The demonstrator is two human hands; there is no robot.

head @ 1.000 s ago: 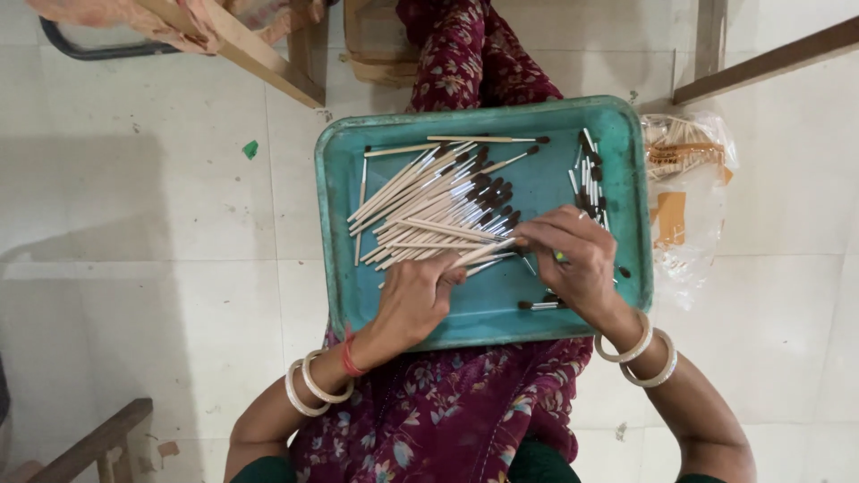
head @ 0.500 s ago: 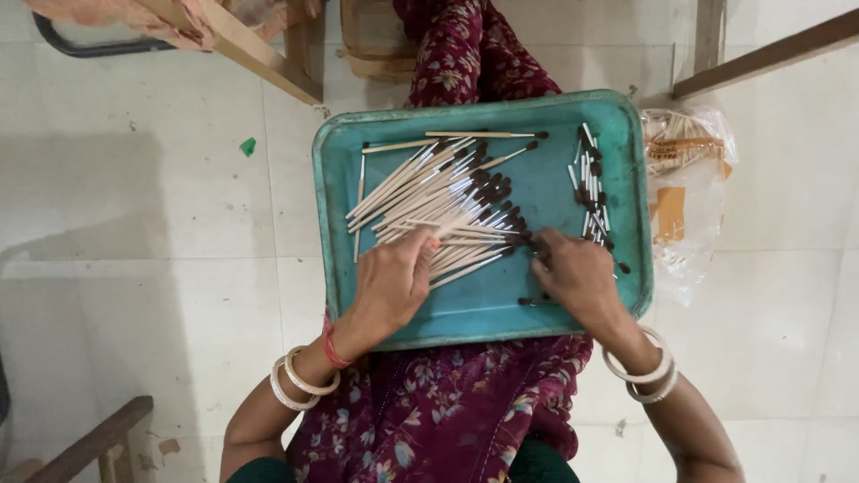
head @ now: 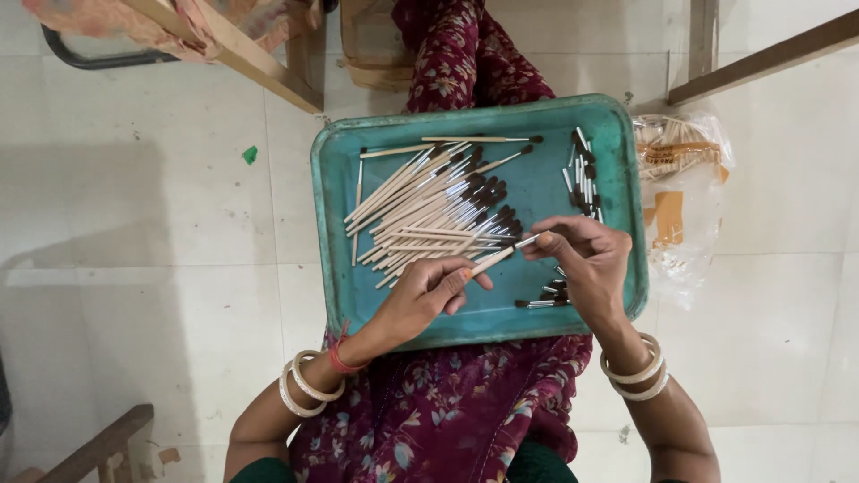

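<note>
A teal tray rests on my lap, which is covered in dark red floral cloth. On it lies a pile of several small brushes with pale wooden handles and dark tips. My left hand and my right hand hold one brush between them over the tray: the left grips the wooden handle, the right pinches the metal end. A second group of short dark-tipped pieces lies at the tray's upper right, and a few more pieces lie under my right hand.
A clear plastic bag with tan contents lies on the white tiled floor right of the tray. Wooden furniture legs stand at the top left and a wooden bar at the top right. A wooden piece sits at the bottom left.
My left hand has drawn one brush out of the pile, and my right hand has come up to grip its tip. Earlier both hands lay flat on the pile.
</note>
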